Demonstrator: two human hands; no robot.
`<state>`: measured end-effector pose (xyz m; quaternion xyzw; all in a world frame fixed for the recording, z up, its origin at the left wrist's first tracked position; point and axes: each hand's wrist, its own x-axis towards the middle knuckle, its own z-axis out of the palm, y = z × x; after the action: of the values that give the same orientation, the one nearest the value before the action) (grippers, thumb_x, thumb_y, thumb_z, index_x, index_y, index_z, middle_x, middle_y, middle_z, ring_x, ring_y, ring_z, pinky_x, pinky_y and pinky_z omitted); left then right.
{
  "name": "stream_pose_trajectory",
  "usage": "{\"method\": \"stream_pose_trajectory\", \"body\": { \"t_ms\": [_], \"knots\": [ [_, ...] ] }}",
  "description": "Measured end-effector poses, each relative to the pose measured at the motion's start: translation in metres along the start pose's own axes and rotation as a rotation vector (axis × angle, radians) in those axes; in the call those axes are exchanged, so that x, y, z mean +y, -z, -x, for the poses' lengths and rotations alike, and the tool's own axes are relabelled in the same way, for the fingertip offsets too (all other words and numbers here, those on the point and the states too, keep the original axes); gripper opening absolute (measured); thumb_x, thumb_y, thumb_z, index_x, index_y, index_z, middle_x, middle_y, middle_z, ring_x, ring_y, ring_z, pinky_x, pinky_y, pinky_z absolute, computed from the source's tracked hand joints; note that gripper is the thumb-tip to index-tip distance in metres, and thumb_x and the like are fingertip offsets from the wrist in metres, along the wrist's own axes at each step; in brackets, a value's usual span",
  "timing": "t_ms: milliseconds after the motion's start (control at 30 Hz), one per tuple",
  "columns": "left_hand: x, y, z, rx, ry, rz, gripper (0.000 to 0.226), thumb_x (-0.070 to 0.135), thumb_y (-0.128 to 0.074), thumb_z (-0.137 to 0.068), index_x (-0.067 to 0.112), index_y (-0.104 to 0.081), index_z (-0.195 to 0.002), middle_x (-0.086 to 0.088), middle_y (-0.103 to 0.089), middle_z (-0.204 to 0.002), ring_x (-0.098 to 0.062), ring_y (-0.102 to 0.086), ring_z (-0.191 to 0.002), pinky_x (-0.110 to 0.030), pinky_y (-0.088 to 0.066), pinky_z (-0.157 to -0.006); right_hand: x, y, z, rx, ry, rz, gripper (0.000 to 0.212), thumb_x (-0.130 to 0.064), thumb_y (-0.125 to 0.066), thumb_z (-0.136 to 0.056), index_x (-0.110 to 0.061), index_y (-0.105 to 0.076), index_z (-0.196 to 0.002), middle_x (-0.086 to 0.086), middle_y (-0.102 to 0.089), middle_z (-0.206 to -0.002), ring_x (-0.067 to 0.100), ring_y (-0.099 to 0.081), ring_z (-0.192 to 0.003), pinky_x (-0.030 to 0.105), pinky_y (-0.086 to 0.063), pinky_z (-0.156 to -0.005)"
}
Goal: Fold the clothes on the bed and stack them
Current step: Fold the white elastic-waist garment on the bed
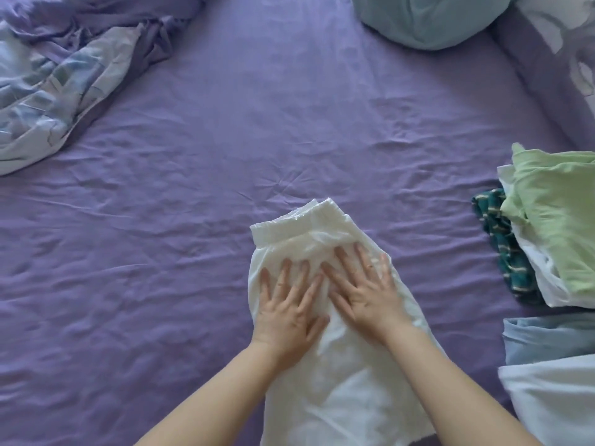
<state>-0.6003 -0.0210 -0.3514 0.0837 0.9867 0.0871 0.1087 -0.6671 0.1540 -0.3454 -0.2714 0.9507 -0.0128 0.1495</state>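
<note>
Two flat hands are pressed on the white garment (325, 365), which lies lengthwise on the purple bed sheet (193, 194) at the near edge, elastic waistband (299, 217) away from the person. Left hand (289, 310) and right hand (367, 294) are laid side by side just below the waistband, fingers straight and spread, nothing pinched or gripped; only palm and finger contact is made.

Risk is judged as follows: thin slippery fabric may be dragged and bunched under the palms if smoothing is done too hard, so creases get locked into the fold. The layers look doubled, possibly already folded once, though that cannot be confirmed from this angle; a misaligned edge could be carried into the next fold. The near end is cut off by the frame and may hang off the bed, pulling the piece askew.

A pile of clothes (553, 226) sits well apart on the right, green top uppermost; a hasty stack could be toppled
</note>
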Motion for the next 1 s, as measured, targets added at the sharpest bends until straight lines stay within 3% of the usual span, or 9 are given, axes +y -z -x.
{"method": "stream_pose_trajectory", "body": {
  "t_ms": [100,400,467,500,533,600,667,800,1000],
  "knots": [
    [-0.013,-0.014,-0.007,-0.027,-0.051,0.016,0.074,0.070,-0.026,-0.086,0.033,-0.019,-0.149,0.001,-0.001,-0.158,-0.030,0.007,-0.146,-0.061,-0.003,-0.110,0.011,-0.020,-0.006,-0.003,-0.019,-0.006,0.056,-0.060,-0.013,-0.088,-0.047,-0.004,-0.142,-0.010,0.005,-0.154,0.025,0.012,-0.142,0.058,0.006,-0.111],
    [-0.016,-0.022,-0.014,-0.165,-0.019,-0.007,0.077,0.076,-0.007,-0.080,0.040,0.015,-0.145,0.007,0.032,-0.151,-0.027,0.035,-0.138,-0.061,0.013,-0.110,0.011,-0.018,-0.012,-0.135,-0.017,-0.033,0.058,-0.061,-0.017,-0.093,-0.056,0.023,-0.134,-0.020,0.036,-0.144,0.015,0.032,-0.138,0.054,0.021,-0.109],
    [-0.013,-0.007,-0.011,-0.149,-0.030,-0.018,0.077,0.074,-0.013,-0.081,0.040,0.002,-0.148,0.003,0.019,-0.156,-0.031,0.021,-0.143,-0.059,0.005,-0.114,0.007,0.000,-0.011,-0.102,0.015,-0.055,0.064,-0.056,-0.037,-0.092,-0.047,-0.005,-0.146,-0.012,0.015,-0.156,0.019,0.013,-0.145,0.058,0.012,-0.111],
    [-0.013,0.004,-0.010,-0.111,-0.035,-0.015,0.075,0.070,-0.023,-0.082,0.037,-0.019,-0.149,-0.002,-0.003,-0.159,-0.035,-0.003,-0.146,-0.058,-0.011,-0.114,0.005,0.013,-0.012,-0.020,0.049,-0.064,0.062,-0.050,-0.054,-0.088,-0.037,-0.032,-0.145,-0.002,-0.013,-0.158,0.025,-0.009,-0.146,0.061,-0.002,-0.113],
    [-0.014,0.014,-0.011,-0.022,-0.041,-0.010,0.067,0.064,-0.033,-0.083,0.031,-0.043,-0.141,-0.007,-0.031,-0.153,-0.037,-0.031,-0.139,-0.054,-0.028,-0.109,0.004,0.023,-0.015,0.093,0.083,-0.066,0.056,-0.040,-0.069,-0.080,-0.026,-0.054,-0.132,0.006,-0.040,-0.147,0.030,-0.031,-0.139,0.063,-0.018,-0.110],
    [-0.022,0.029,-0.018,0.183,-0.007,-0.041,0.050,0.049,-0.046,-0.084,0.020,-0.065,-0.120,-0.010,-0.058,-0.131,-0.033,-0.057,-0.116,-0.045,-0.042,-0.097,0.003,0.038,-0.028,0.310,0.116,-0.083,0.046,-0.020,-0.077,-0.072,-0.013,-0.066,-0.116,0.014,-0.058,-0.128,0.035,-0.051,-0.124,0.059,-0.037,-0.101],
    [-0.029,0.048,-0.031,0.202,0.117,-0.057,0.047,0.041,-0.047,-0.087,0.017,-0.061,-0.125,-0.013,-0.054,-0.134,-0.033,-0.053,-0.121,-0.047,-0.040,-0.101,-0.006,0.055,-0.047,0.288,0.119,-0.097,0.051,-0.015,-0.068,-0.082,-0.012,-0.055,-0.131,0.018,-0.047,-0.139,0.035,-0.042,-0.131,0.055,-0.034,-0.106],
    [-0.046,0.060,-0.064,-0.077,0.315,-0.057,0.060,0.049,-0.021,-0.100,0.025,-0.003,-0.152,-0.007,-0.003,-0.160,-0.028,-0.002,-0.146,-0.050,-0.002,-0.116,-0.017,0.068,-0.093,-0.006,0.222,0.094,0.055,-0.026,-0.029,-0.102,-0.026,-0.004,-0.152,0.002,-0.003,-0.160,0.023,0.004,-0.147,0.047,0.001,-0.116],
    [-0.051,0.061,-0.097,-0.229,0.390,0.033,0.067,0.045,-0.042,-0.096,0.021,-0.011,-0.151,-0.010,-0.025,-0.150,-0.030,-0.029,-0.133,-0.041,-0.030,-0.105,-0.015,0.070,-0.136,-0.335,0.203,0.254,0.062,-0.031,-0.032,-0.100,-0.021,0.002,-0.151,-0.002,0.006,-0.160,0.020,0.009,-0.146,0.047,-0.001,-0.117]
  ]
}}
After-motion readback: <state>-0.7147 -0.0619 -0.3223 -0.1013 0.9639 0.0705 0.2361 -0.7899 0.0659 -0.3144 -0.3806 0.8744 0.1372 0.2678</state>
